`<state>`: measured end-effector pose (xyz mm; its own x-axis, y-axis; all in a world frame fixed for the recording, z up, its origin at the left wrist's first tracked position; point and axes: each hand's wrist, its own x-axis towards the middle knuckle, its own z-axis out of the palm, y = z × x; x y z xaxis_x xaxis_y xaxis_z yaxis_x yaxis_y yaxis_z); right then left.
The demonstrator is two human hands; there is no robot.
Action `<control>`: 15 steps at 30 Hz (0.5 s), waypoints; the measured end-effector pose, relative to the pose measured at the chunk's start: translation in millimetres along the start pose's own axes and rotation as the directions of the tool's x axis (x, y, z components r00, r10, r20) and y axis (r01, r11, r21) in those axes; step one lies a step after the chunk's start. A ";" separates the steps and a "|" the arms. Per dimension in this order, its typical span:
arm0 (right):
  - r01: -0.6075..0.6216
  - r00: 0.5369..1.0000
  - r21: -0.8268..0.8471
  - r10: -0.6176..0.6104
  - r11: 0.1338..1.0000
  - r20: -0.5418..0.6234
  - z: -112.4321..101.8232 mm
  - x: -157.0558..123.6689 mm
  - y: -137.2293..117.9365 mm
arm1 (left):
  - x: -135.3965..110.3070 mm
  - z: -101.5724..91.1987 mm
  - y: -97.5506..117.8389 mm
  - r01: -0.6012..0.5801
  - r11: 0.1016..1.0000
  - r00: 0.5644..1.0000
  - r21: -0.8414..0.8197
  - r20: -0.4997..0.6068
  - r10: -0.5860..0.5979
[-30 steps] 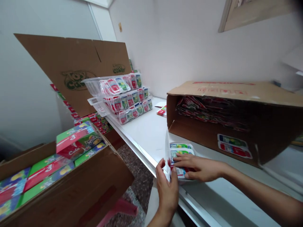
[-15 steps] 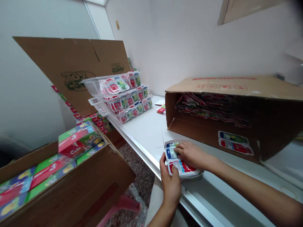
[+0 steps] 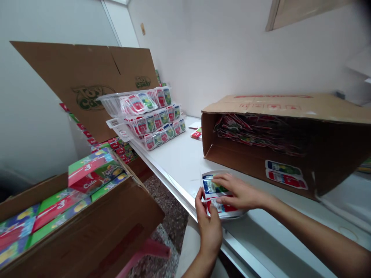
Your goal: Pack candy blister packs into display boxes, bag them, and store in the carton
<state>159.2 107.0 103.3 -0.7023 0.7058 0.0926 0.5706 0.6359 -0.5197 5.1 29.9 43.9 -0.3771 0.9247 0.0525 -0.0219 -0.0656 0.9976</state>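
At the table's front edge lies a shallow, pale container of printed candy packets (image 3: 211,185), blue-green on the upper part and red on the lower. My left hand (image 3: 209,227) grips its left side, thumb over the top and fingers along the outer edge. Across the packets stretches my right hand (image 3: 237,192), its fingers extended and spread over the upper face, touching them. That hand hides part of the packets, and the container's underside is out of sight.
Right of the hands, an open cardboard box (image 3: 286,106) on its side holds many packets; a double packet (image 3: 285,174) lies on its lower flap. Clear trays of packets (image 3: 145,119) are stacked at the table's far left. An open carton (image 3: 95,227) holds candy boxes (image 3: 92,170) at left.
My right hand's fingers have straightened and spread over the packets, where they were bent before. My left hand keeps its hold. The view has shifted slightly.
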 end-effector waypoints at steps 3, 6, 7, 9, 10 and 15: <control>-0.049 0.999 -0.128 0.048 0.991 -0.009 5.7 7.0 1.2 | -3.0 -0.5 -0.5 0.006 1.000 1.000 0.016 0.015 -0.006; -0.044 0.997 -0.211 0.057 0.976 0.059 12.9 10.5 -0.1 | -3.3 0.5 0.9 0.012 0.999 1.000 0.045 0.012 -0.012; -0.045 0.996 -0.228 0.061 0.973 0.067 14.5 10.8 -0.9 | -3.1 0.9 1.5 0.011 0.998 1.000 0.054 0.007 -0.011; -0.049 0.995 -0.250 0.070 0.967 0.076 15.8 10.7 -2.1 | -2.6 1.7 2.0 0.007 0.997 1.000 0.073 -0.004 -0.006; -0.050 0.994 -0.256 0.072 0.965 0.077 15.4 10.6 -2.5 | -2.6 1.9 2.0 0.006 0.997 1.000 0.080 -0.008 -0.005; -0.038 0.998 -0.217 0.047 0.975 0.036 7.9 11.3 -3.6 | -5.3 0.5 0.2 0.005 0.998 1.000 0.059 -0.003 -0.004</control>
<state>145.8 110.2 99.6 -0.6900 0.7229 0.0373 0.6755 0.6615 -0.3258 7.6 25.1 43.9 -0.3797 0.9239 0.0479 0.0315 -0.0388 0.9987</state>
